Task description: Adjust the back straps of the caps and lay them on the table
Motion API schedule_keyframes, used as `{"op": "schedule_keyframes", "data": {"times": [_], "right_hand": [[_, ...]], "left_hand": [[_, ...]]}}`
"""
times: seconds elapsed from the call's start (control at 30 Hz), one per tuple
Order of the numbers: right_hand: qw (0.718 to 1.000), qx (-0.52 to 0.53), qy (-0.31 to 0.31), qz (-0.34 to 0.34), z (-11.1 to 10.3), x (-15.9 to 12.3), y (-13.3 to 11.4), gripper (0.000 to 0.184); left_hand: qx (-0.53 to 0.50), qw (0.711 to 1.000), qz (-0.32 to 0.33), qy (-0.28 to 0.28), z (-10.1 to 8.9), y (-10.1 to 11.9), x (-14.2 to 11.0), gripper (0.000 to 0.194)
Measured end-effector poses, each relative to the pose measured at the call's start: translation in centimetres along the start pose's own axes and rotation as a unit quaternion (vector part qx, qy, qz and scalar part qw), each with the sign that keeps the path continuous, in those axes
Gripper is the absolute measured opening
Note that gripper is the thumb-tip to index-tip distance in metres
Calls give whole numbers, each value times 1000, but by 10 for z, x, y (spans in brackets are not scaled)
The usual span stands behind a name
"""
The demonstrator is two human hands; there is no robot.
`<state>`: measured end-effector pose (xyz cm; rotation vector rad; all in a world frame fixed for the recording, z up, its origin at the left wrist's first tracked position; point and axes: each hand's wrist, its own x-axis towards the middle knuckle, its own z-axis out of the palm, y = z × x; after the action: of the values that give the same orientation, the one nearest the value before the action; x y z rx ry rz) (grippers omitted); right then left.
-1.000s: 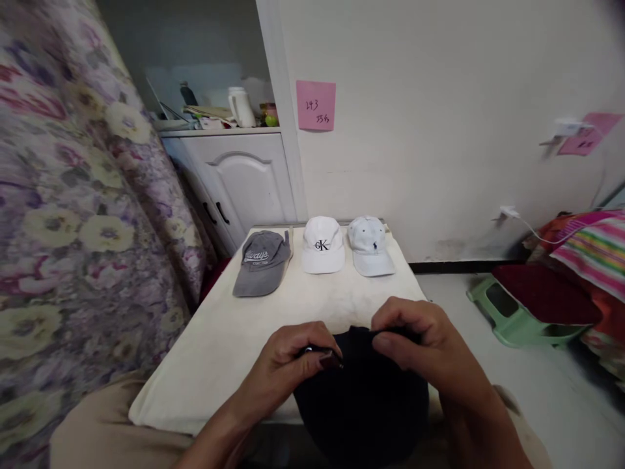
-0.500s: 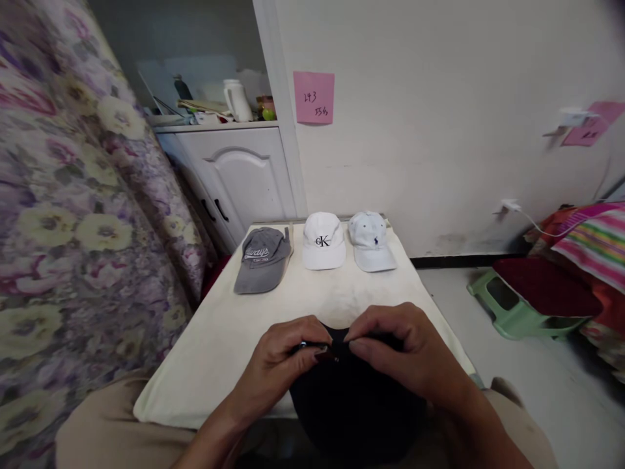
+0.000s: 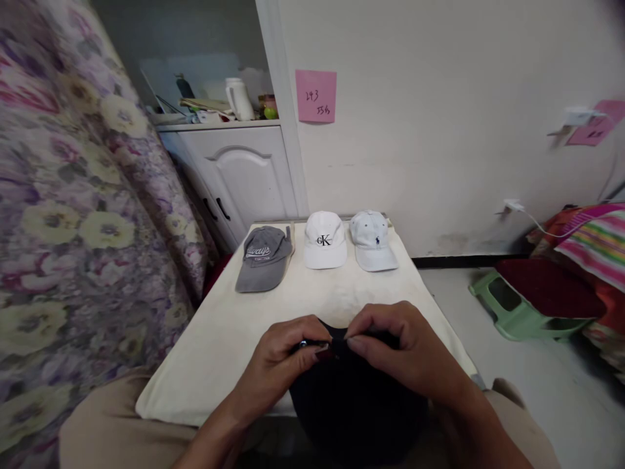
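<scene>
- The black, rounded fabric cap (image 3: 361, 410) is held in both hands at the near edge of the surface, low over the person's lap; its lower part is so dark that details cannot be made out.
- The left hand (image 3: 288, 355) has its grip pressed together, thumb against fingers, pinching a small dark strap-like piece with a glint of metal (image 3: 323, 353) at the cap's upper edge.
- The right hand (image 3: 400, 345) has its grip pinching the cap's upper edge between thumb and bent forefinger, just beside the left fingertips; a narrow gap separates the two hands.
- The surface (image 3: 219, 371) is a table covered in cream cloth, its far end near the pale wall (image 3: 439, 130).
- Along that far end stand three caps, brims toward the person: a grey fabric cap with white script lettering (image 3: 266, 260) on the left, a white fabric cap with black "CK" letters (image 3: 325, 254) in the middle, and a pale blue fabric cap with a small dark emblem (image 3: 374, 241) on the right.
- The white and pale blue caps sit near each other; the grey one stands farther apart, slightly turned.
- A pink square paper note with handwriting (image 3: 316, 96) hangs on the wall above.
</scene>
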<state>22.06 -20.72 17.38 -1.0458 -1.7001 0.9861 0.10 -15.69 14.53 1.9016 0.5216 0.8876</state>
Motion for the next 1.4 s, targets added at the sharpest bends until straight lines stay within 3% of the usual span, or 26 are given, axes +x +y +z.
{"op": "schedule_keyframes", "data": {"times": [0.67,1.03,1.4], "right_hand": [[998,-46,-22,27,0,1,1,8],[1000,-8,-16,19,3,5,6,9],[998,14,-47,38,2,7,9,10]], "left_hand": [[40,999,-27,9,0,3,1,12],[41,998,-43,14,-3,4,2,11],[41,998,-45,8,-4,2,3,11]]}}
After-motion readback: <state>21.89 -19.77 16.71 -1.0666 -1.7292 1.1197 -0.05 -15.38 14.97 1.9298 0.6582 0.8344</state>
